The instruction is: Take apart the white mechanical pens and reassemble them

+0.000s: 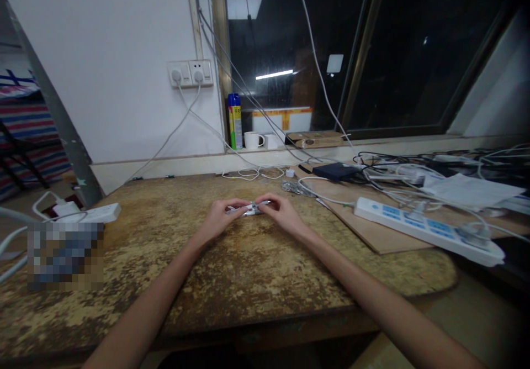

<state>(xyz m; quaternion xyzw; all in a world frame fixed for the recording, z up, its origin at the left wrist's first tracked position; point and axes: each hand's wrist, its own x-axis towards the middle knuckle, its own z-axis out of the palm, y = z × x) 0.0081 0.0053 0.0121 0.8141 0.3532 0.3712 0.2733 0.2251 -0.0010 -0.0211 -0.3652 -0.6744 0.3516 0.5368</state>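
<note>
Between both hands, low over the worn wooden table (248, 269), is a small flat item, silvery and white (250, 209), perhaps a packet; its exact kind is too small to make out. My left hand (222, 215) pinches its left end between thumb and fingers. At the other end, my right hand (280, 212) grips it the same way. The fingers cover much of the item. A crumpled clear plastic bag (297, 188) lies on the table beyond my right hand.
A white power strip (426, 228) rests on a brown board (372, 222) at right, amid tangled cables. Another power strip (101, 213) lies at left. On the windowsill stand a spray can (234, 121), a white mug (252, 140) and a flat cardboard box (317, 138).
</note>
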